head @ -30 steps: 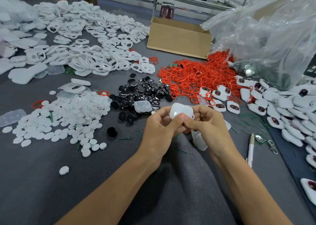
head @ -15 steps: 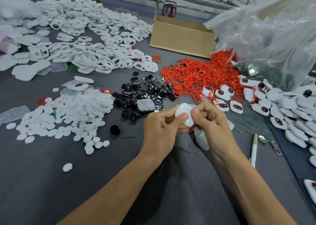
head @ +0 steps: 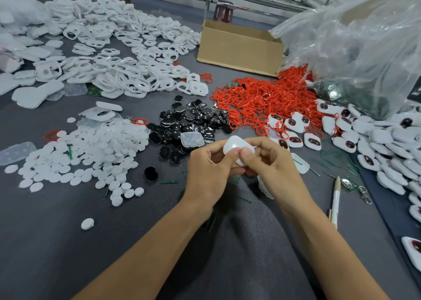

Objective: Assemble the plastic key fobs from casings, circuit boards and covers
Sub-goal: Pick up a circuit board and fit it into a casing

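Both hands hold one white key fob casing [head: 234, 145] above the grey table, near its middle. My left hand [head: 208, 172] grips its left side, thumb on top. My right hand [head: 273, 167] pinches its right side, thumb pressed beside the left thumb. The fob's underside is hidden by my fingers. A heap of white casing frames [head: 118, 55] fills the far left. White round covers [head: 86, 153] lie left of my hands, black button pieces [head: 193, 121] just beyond them, red rings [head: 262, 99] farther right.
Several finished white fobs [head: 382, 140] lie along the right. A cardboard box [head: 241, 49] stands at the back, with a large clear plastic bag [head: 364, 39] to its right. A pen [head: 335, 199] lies near my right forearm. A clear cover [head: 192, 139] rests on the black pieces.
Both hands stay on the same white casing. They have turned it a little and my thumbs have closed together on its top.
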Demonstrator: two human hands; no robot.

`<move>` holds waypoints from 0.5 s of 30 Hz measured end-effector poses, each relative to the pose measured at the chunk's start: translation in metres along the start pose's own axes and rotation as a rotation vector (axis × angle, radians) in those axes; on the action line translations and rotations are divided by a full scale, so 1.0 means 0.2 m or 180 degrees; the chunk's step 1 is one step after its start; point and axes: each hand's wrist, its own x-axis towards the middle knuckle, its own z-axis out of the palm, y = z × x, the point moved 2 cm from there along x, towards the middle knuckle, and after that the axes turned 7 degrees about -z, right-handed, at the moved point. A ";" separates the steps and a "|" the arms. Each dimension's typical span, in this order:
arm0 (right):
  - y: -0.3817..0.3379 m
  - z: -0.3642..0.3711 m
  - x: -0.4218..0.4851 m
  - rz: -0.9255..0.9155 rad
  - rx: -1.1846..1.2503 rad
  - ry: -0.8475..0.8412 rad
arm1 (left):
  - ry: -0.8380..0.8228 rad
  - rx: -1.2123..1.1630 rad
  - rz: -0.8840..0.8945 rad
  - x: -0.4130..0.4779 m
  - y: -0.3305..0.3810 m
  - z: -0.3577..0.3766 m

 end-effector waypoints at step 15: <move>-0.01 0.01 -0.02 -0.0912 -0.1652 0.0481 | -0.0072 0.0125 0.0057 -0.02 -0.03 0.04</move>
